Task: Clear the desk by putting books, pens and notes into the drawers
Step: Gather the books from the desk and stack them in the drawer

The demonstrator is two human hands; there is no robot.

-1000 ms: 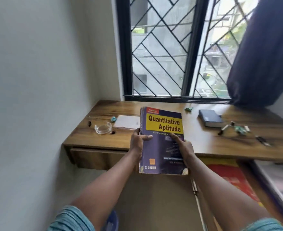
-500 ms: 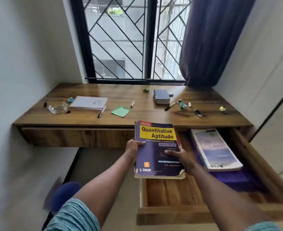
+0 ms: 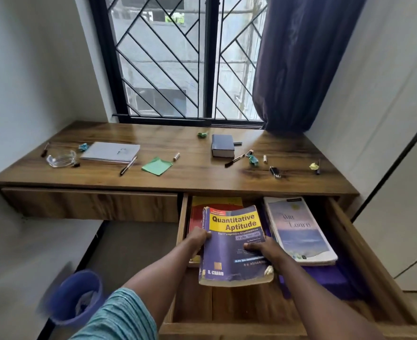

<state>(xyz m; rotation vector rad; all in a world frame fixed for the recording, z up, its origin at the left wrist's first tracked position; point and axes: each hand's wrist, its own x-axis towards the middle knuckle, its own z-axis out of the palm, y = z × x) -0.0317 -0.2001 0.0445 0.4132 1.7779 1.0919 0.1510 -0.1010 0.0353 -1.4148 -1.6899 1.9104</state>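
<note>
I hold a thick purple and yellow book titled Quantitative Aptitude [image 3: 232,256] over the open right drawer [image 3: 349,244]. My left hand [image 3: 197,239] grips its left edge and my right hand [image 3: 264,252] its right edge. Under it in the drawer lies a red and yellow book [image 3: 217,204]; a pale blue book [image 3: 298,231] rests to the right on a purple one [image 3: 325,278]. On the desk [image 3: 178,177] lie a white notebook [image 3: 110,152], a small dark book [image 3: 222,145], a green note [image 3: 156,166] and pens [image 3: 128,165] [image 3: 234,160].
The left drawer [image 3: 89,204] is shut. A glass dish [image 3: 61,158], crumpled paper balls [image 3: 202,134] [image 3: 253,159] [image 3: 313,166] and small caps lie on the desk. A blue bin [image 3: 75,298] stands on the floor at left. Window bars and a dark curtain [image 3: 300,62] are behind.
I have carried the book from above the desk down and right, into the open right drawer, above the red and yellow book. Both hands keep their grip.
</note>
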